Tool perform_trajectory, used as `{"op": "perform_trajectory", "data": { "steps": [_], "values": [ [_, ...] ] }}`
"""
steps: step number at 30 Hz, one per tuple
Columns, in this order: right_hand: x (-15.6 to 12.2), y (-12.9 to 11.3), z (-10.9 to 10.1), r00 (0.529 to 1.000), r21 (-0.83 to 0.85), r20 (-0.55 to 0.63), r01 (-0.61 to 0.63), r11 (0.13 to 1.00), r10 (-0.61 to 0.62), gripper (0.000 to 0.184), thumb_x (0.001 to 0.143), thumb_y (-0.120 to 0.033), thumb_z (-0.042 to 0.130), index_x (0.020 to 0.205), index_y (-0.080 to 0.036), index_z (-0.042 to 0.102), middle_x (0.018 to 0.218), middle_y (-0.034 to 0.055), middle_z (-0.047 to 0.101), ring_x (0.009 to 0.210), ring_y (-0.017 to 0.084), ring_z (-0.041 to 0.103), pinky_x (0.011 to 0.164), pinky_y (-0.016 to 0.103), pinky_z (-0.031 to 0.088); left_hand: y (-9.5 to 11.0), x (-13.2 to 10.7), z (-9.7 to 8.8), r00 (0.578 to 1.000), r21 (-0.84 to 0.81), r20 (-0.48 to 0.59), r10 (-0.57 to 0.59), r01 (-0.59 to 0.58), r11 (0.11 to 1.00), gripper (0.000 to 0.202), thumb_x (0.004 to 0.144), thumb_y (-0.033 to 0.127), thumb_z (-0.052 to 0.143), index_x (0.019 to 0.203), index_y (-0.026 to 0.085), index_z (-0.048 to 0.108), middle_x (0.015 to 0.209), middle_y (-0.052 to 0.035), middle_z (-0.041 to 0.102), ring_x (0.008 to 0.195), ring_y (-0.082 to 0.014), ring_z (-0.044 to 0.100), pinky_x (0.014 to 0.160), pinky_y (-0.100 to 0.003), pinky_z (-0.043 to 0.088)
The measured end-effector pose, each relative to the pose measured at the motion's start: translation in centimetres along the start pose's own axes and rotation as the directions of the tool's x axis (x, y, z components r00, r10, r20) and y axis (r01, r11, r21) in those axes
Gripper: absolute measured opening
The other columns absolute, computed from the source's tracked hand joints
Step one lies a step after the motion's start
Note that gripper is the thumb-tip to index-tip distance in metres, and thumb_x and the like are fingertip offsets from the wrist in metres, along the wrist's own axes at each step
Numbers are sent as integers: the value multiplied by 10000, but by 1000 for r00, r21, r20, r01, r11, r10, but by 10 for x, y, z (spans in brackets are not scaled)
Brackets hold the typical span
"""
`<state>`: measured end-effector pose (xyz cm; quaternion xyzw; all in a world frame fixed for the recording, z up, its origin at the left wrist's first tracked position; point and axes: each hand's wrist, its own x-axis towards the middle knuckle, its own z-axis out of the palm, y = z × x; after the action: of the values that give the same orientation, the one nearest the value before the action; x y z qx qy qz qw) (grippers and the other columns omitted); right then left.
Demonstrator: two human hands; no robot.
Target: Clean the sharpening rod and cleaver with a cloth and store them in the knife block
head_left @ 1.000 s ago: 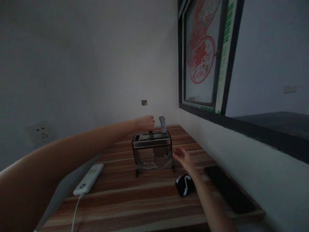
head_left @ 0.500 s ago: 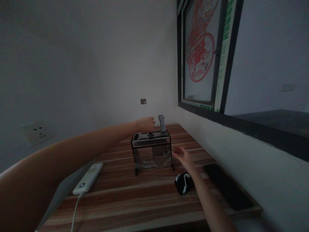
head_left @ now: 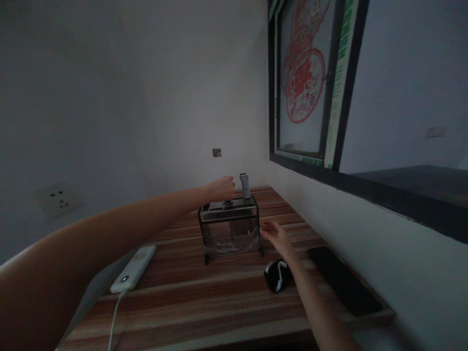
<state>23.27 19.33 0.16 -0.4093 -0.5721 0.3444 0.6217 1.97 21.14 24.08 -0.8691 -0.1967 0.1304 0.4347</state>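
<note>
A clear box with a black frame and short black legs (head_left: 228,229) stands on the wooden table. On its top sits a small black knob (head_left: 228,203). At the top's right end a grey patterned upright piece (head_left: 245,185) sticks up. My left hand (head_left: 221,188) is closed just over the top, near the knob, fingers curled; whatever is in them is hidden. My right hand (head_left: 274,233) is by the box's right side, thumb and fingers apart, with nothing visible in it. Whether its fingertips touch the frame I cannot tell.
Under my right forearm lies a black bundle with a white strip (head_left: 278,275). A black phone-like slab (head_left: 343,280) lies along the right edge of the table (head_left: 204,312). At left is a white power bank (head_left: 134,269) with a cable. Walls border the back and right.
Both hands stay in nearly the same places; the fingers of my left hand have shifted only slightly. The box has not moved.
</note>
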Motion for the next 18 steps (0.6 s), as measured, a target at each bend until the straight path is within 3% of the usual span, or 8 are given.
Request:
{"op": "perform_trajectory", "data": {
  "steps": [13, 18],
  "values": [
    [1, 2, 1, 1000, 15, -2, -9, 1000, 9, 422, 612, -419, 750, 935, -177, 626, 821, 60, 697, 782, 224, 661, 766, 381, 519, 4, 1, -4, 998, -61, 6, -68, 68, 996, 194, 777, 82, 618, 614, 186, 640, 699, -65, 723, 699, -173, 633, 649, -289, 299],
    [1, 1, 0, 1000, 16, 5, -4, 1000, 4, 434, 605, -422, 755, 940, -178, 630, 823, 63, 697, 775, 224, 660, 758, 381, 520, 5, 0, -16, 997, -100, -2, -74, 73, 992, 139, 788, 74, 614, 716, 179, 669, 749, -80, 727, 689, -171, 639, 636, -284, 325]
  ]
}}
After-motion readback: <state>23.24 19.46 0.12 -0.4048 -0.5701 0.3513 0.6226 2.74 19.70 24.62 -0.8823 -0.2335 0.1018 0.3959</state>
